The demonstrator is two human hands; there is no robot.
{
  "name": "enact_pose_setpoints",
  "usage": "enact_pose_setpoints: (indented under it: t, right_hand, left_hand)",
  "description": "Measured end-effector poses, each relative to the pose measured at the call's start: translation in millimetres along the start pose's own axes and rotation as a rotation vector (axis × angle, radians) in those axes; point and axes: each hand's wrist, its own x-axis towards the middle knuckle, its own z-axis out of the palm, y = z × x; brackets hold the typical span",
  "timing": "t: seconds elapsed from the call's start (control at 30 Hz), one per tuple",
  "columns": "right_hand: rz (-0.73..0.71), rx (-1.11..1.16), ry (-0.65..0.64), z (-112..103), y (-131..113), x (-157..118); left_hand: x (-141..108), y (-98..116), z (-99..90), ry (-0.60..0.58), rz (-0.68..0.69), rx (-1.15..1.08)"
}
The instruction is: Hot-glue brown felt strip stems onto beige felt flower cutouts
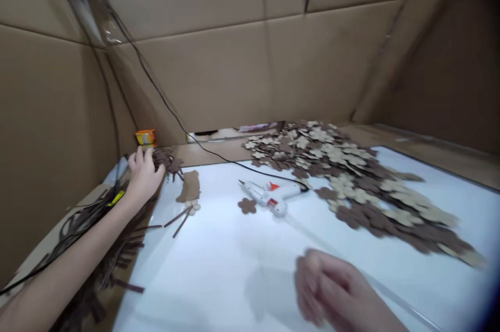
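At the far left, my left hand [145,171] reaches out with its fingers apart, beside a small heap of dark brown felt flowers [167,159]. My right hand [332,288] is blurred and curled into a loose fist above the white board [219,269]; nothing shows in it. A white glue gun [269,199] with a red trigger lies on the board, a clear glue stick [328,243] running out of its back. One brown felt flower [247,206] rests beside the gun. Left of it are a beige flower [192,207], a tan piece [189,187] and thin brown strips [182,221].
A large heap of brown and beige felt flowers [332,157] spreads over the board's right side. Many brown strips [117,256] lie along the left edge. Cardboard walls [219,77] surround the board. A black cord [172,111] hangs across to the gun. An orange-yellow box [146,137] stands behind my left hand.
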Motion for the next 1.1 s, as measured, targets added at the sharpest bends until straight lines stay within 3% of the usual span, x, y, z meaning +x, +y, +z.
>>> enact_pose_setpoints:
  t: [0.03, 0.07, 0.13, 0.23, 0.33, 0.47, 0.7, 0.9, 1.0, 1.1]
  right_hand:
    - [0.036, 0.148, 0.024, 12, -4, 3]
    - [0.063, 0.281, 0.024, 23, -7, 7]
    - [0.101, 0.484, -0.053, 43, -8, 14]
    - [0.181, 0.728, -0.133, 62, -1, 19]
    - [0.304, 0.925, -0.217, 74, 9, 20]
    - [0.43, 1.033, -0.315, 84, 18, 23]
    - [0.355, 1.02, -0.354, 89, 34, 27]
    - [0.394, 0.946, -0.384, 89, 33, 27]
    - [0.395, 0.909, -0.329, 89, 30, 27]
    - [0.374, 0.872, -0.268, 89, 26, 27]
  left_hand:
    - [-19, 8, 0.5, -0.049, 0.108, -0.003]
    - [-39, 17, -0.9, -0.115, 0.323, -0.006]
    - [-80, 35, -9.2, -0.232, 0.602, -0.096]
    - [-130, 61, -28.8, -0.449, 0.722, -0.292]
    - [-151, 76, -43.4, -0.545, 0.685, -0.455]
    - [-150, 78, -50.0, -0.514, 0.638, -0.547]
    - [-153, 73, -47.3, -0.444, 0.616, -0.726]
    - [-156, 76, -45.9, -0.453, 0.425, -0.899]
    - [-158, 76, -45.3, -0.493, 0.359, -0.964]
    - [-158, 73, -43.5, -0.515, 0.398, -0.984]
